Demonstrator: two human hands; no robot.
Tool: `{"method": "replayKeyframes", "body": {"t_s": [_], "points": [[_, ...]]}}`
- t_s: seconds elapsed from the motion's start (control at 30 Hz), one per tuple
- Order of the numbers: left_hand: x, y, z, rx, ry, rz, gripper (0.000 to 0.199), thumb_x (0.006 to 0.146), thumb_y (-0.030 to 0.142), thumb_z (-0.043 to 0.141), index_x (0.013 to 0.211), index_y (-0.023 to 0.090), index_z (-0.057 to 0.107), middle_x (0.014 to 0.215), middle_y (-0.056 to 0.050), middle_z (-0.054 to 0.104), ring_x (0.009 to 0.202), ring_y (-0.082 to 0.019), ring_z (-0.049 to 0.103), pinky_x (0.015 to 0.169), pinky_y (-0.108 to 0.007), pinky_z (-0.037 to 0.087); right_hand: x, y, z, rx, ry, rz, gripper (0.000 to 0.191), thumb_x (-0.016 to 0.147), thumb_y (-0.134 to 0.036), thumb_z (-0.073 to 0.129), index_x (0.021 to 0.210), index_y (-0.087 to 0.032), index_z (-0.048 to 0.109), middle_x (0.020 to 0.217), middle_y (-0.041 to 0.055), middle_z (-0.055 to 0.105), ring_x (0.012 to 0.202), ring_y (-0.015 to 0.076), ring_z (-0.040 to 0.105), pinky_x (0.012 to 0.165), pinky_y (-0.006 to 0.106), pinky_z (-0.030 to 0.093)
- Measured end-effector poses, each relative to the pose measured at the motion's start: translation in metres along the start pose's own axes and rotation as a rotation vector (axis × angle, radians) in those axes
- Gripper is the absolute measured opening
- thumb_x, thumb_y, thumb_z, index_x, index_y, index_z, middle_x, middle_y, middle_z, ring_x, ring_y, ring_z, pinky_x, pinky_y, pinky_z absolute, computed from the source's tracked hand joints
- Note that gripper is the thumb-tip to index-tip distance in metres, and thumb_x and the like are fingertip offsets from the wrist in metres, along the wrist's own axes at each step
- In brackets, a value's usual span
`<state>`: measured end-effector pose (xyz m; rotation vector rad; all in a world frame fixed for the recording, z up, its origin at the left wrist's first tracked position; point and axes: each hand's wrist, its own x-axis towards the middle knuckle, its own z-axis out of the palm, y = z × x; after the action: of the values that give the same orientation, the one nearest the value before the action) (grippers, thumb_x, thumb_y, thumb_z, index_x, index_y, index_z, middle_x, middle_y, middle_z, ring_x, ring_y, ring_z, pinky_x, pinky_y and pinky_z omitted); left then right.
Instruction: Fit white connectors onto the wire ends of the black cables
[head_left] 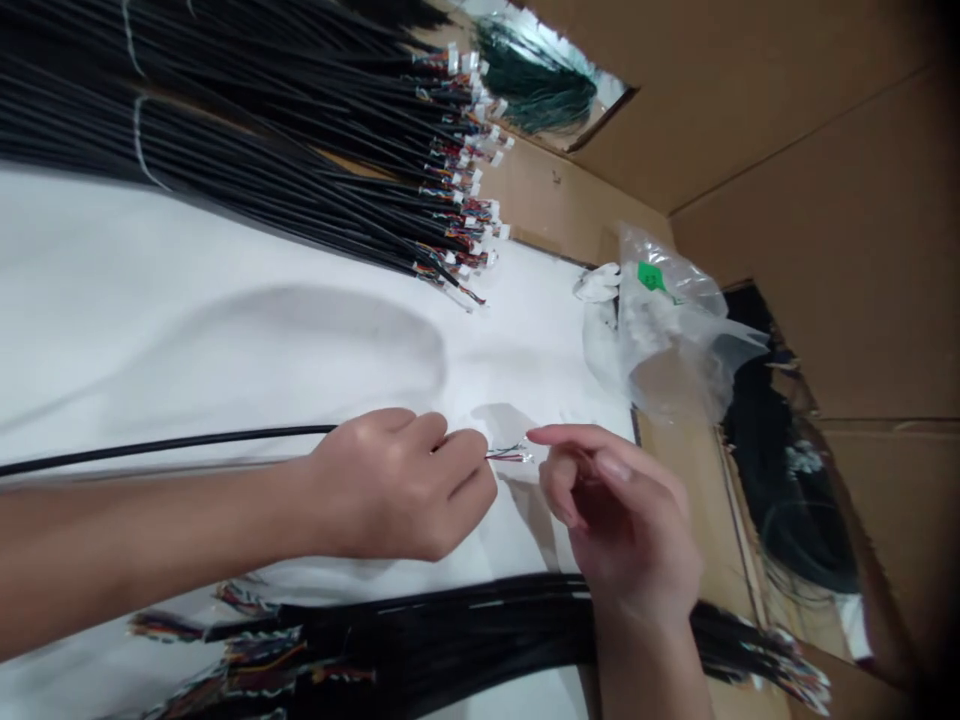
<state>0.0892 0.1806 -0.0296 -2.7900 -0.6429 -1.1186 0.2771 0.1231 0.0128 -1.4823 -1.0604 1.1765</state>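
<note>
Over white tabletop by cardboard, left hand clutches black cable; right hand unclenched.

A white counter spreads across the left and centre of the frame, crossed by soft shadows. Brown cardboard panels line the upper right and right side, darkening toward the edge.

Bright light washes the white tabletop almost flat, with broad, soft-edged grey shadows across it. Glare streaks the clear plastic bag. The cardboard looks dimmer, falling to black along the right edge. Slight blur softens the thin wire ends.
</note>
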Motion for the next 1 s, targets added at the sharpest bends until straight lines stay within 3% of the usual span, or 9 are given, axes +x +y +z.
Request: {"method": "replayKeyframes", "body": {"t_s": [0.27,0.43,0.73,1.0], "points": [[0.0031,-0.0014,0.0012,-0.09,-0.016,-0.045,0.016,0.083,0.013,0.052,0.072,0.019,0.062,0.059,0.002,0.054,0.047,-0.011,0.042,0.042,-0.028,0.024,-0.0045,-0.001,0.0019,-0.071,0.127,-0.061,0.021,0.083,-0.03,0.057,0.082,-0.02,0.076,0.042,-0.002,0.042,0.042,0.0115,0.036,0.043,0.026,0.02],[0.0029,-0.001,0.0053,-0.273,0.02,-0.19,0.023,0.085,0.021,0.048,0.066,0.021,0.06,0.058,0.003,0.053,0.046,-0.01,0.041,0.044,-0.029,0.015,-0.0052,-0.0008,0.0018,-0.041,0.096,-0.074,0.021,0.084,-0.028,0.058,0.087,-0.023,0.078,0.042,-0.0015,0.044,0.042,0.0113,0.036,0.044,0.026,0.021],[0.006,-0.0073,0.0004,-0.581,-0.053,-0.29,0.019,0.086,0.021,0.05,0.074,0.02,0.064,0.059,0.003,0.057,0.048,-0.009,0.043,0.045,-0.025,0.024,-0.0077,-0.0023,0.0041,-0.051,0.065,-0.126,0.026,0.085,-0.026,0.056,0.101,-0.023,0.076,0.046,-0.0021,0.043,0.044,0.0116,0.036,0.043,0.026,0.026],[0.007,-0.0073,0.0011,-0.593,-0.054,-0.294,0.019,0.086,0.021,0.051,0.072,0.019,0.063,0.059,0.003,0.058,0.047,-0.009,0.043,0.045,-0.026,0.022,-0.0083,-0.0032,0.0021,-0.058,-0.005,-0.124,0.027,0.086,-0.027,0.057,0.107,-0.024,0.074,0.05,-0.0022,0.046,0.047,0.0124,0.039,0.046,0.027,0.028]]}}
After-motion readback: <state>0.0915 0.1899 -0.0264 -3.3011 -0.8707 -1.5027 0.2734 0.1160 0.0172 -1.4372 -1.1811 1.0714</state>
